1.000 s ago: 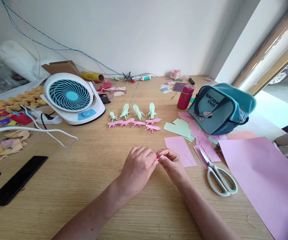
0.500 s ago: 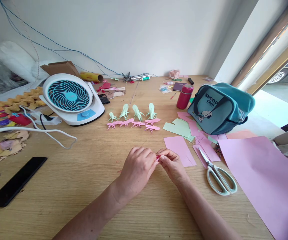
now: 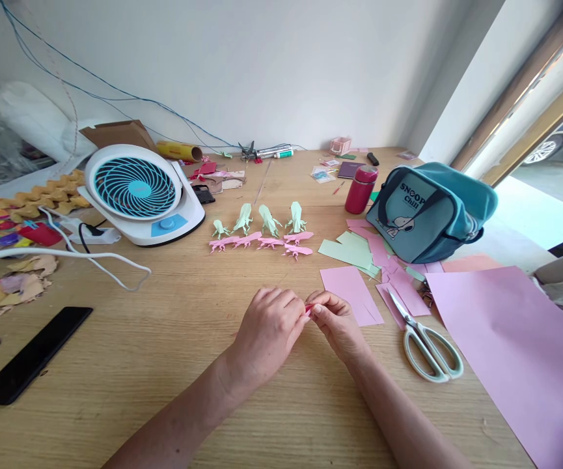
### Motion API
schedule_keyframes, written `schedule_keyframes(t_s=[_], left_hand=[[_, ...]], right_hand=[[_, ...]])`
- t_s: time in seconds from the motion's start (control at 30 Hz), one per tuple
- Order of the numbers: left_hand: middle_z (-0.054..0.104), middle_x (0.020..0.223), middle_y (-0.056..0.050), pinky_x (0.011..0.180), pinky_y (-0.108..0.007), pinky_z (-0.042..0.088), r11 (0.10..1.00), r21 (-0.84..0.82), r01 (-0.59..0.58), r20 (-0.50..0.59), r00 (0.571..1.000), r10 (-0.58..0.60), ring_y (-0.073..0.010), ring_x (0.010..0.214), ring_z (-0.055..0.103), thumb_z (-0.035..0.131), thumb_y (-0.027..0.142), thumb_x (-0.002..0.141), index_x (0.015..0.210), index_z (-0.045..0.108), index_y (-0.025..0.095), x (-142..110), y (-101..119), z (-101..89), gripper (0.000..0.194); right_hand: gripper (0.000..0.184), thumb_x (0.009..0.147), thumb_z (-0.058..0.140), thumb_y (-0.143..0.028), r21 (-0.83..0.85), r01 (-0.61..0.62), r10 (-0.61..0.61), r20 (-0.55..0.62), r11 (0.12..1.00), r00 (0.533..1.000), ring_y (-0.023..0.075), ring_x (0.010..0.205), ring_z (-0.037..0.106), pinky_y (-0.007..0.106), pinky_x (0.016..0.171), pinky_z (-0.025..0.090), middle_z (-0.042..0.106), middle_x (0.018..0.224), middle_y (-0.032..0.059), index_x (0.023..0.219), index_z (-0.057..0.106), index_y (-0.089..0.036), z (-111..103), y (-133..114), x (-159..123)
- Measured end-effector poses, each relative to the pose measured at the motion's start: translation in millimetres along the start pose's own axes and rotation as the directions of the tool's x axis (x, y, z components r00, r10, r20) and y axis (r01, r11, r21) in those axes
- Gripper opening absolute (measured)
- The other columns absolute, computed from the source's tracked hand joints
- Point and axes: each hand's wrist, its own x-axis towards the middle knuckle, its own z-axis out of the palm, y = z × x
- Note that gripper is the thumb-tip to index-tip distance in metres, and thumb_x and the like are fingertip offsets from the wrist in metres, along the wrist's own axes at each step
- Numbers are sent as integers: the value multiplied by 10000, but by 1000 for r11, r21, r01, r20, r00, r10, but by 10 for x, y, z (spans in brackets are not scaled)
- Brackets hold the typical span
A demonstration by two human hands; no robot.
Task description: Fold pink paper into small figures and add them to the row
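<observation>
Between my fingertips is a small folded piece of pink paper, mostly hidden by the hands. My left hand is closed on its left end, knuckles up. The thumb and forefinger of my right hand pinch the other end. Beyond the hands stand several folded pale green paper insects, with several pink paper insects in a row in front of them. Just past my right hand lies a pink paper sheet.
Scissors lie right of my right hand, beside a large pink sheet. Paper offcuts, a red flask and a teal bag are behind. At left are a fan, a white cable and a black strip.
</observation>
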Motion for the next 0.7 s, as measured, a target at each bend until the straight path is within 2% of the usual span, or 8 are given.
schedule_keyframes(t_s=[0.33,0.7], left_hand=[[642,797,-31,710,-330,409,1000,-13,13,24,1000,-12,-180,754,575,528,168,934,780,596,165,1,15,-21,168],[642,811,-32,724,-328,416,999,-32,15,36,999,-14,-177,764,575,517,156,935,781,592,163,9,2,-28,171]], right_hand=[[156,707,818,-376,-32,-34,33,-36,999,999,150,694,566,288,683,481,663,738,4,744,738,-247,14,-17,0],[116,741,800,-335,2,-20,20,-6,1000,1000,136,700,564,271,691,460,655,730,-4,731,731,-243,24,-27,-8]])
